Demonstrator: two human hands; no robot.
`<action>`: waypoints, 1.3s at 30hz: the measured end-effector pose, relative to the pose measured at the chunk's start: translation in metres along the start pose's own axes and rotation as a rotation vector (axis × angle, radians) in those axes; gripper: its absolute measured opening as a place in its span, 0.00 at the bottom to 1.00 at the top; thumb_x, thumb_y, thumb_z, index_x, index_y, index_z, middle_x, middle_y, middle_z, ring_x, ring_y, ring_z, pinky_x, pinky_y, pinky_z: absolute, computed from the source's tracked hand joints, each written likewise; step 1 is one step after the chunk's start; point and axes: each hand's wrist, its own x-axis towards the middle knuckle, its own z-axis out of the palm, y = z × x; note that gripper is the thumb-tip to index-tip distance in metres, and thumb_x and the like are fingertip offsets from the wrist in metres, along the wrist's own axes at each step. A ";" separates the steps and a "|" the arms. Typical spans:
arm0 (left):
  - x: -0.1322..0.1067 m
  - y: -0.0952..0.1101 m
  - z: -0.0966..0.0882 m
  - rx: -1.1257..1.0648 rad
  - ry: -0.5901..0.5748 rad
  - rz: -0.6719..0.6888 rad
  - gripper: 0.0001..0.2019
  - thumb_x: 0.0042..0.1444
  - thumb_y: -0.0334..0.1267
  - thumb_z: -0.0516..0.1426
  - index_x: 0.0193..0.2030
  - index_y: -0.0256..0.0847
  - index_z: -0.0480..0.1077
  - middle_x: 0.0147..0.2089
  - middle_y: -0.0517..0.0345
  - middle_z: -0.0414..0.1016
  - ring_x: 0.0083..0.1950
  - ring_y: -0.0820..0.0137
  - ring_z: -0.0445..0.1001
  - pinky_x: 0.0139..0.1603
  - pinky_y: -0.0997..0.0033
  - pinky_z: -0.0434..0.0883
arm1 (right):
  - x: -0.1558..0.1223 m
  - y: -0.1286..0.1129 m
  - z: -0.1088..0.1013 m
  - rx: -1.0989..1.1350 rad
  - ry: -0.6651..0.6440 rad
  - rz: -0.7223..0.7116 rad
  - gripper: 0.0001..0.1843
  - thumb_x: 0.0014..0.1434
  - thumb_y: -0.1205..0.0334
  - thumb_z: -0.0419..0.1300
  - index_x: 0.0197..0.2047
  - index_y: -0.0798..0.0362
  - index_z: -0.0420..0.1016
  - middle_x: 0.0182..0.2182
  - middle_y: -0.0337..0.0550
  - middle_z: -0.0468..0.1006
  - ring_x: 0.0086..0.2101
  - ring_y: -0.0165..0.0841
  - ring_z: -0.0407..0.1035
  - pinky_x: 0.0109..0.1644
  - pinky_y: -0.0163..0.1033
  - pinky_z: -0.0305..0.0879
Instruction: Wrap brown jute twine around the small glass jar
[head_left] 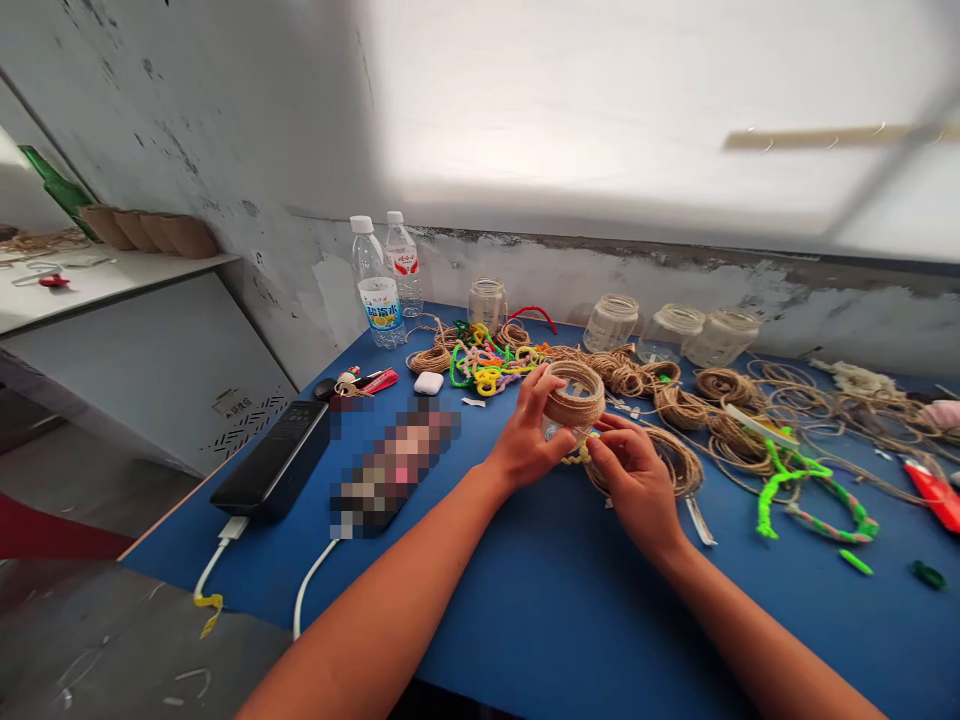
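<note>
My left hand (529, 435) grips a small glass jar (574, 397) whose upper part is wrapped in jute twine, holding it tilted above the blue table (525, 600). Just to the right and below the jar, my right hand (637, 478) has its fingers pinched on the twine at the jar's lower edge. A coil of loose jute twine (679, 460) lies under and behind my right hand. A bit of yellow-green pipe cleaner shows between my two hands, below the jar.
Behind the hands are coloured pipe cleaners (487, 365), more twine coils (720, 385), empty glass jars (611, 322) and two water bottles (379, 285). A black power bank (274, 460), cables and a phone lie at left. A green pipe-cleaner piece (787, 480) and a red tool (934, 495) lie at right.
</note>
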 end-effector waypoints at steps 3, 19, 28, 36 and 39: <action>-0.001 -0.002 0.000 0.018 -0.004 -0.005 0.28 0.49 0.34 0.56 0.59 0.46 0.55 0.71 0.51 0.45 0.75 0.60 0.44 0.75 0.52 0.48 | 0.003 0.003 0.001 -0.035 0.042 -0.011 0.14 0.58 0.49 0.62 0.32 0.52 0.74 0.52 0.50 0.71 0.55 0.42 0.66 0.61 0.52 0.59; -0.002 -0.002 0.000 0.008 -0.016 -0.009 0.29 0.49 0.35 0.56 0.59 0.46 0.54 0.71 0.51 0.46 0.74 0.60 0.47 0.75 0.53 0.50 | 0.007 0.001 0.005 0.158 0.023 0.099 0.16 0.56 0.47 0.62 0.35 0.53 0.73 0.58 0.52 0.70 0.55 0.42 0.68 0.56 0.47 0.67; -0.002 0.001 0.001 -0.031 -0.035 0.023 0.29 0.50 0.35 0.56 0.59 0.46 0.53 0.71 0.49 0.44 0.75 0.59 0.43 0.75 0.51 0.49 | 0.008 0.002 0.001 0.036 0.046 0.028 0.16 0.57 0.47 0.62 0.36 0.52 0.75 0.51 0.51 0.73 0.54 0.41 0.67 0.51 0.45 0.69; -0.002 0.000 0.002 -0.001 -0.051 0.025 0.29 0.49 0.36 0.58 0.58 0.47 0.54 0.71 0.49 0.43 0.75 0.60 0.44 0.75 0.52 0.51 | 0.007 0.005 0.001 0.109 0.079 0.049 0.15 0.55 0.49 0.64 0.33 0.52 0.75 0.48 0.50 0.75 0.52 0.41 0.69 0.55 0.47 0.66; -0.002 0.002 0.001 -0.018 -0.059 0.018 0.28 0.49 0.37 0.57 0.57 0.46 0.55 0.71 0.49 0.45 0.75 0.60 0.47 0.75 0.53 0.52 | 0.007 0.004 0.000 0.087 0.087 0.051 0.15 0.54 0.48 0.65 0.33 0.52 0.75 0.46 0.49 0.76 0.51 0.40 0.70 0.53 0.46 0.67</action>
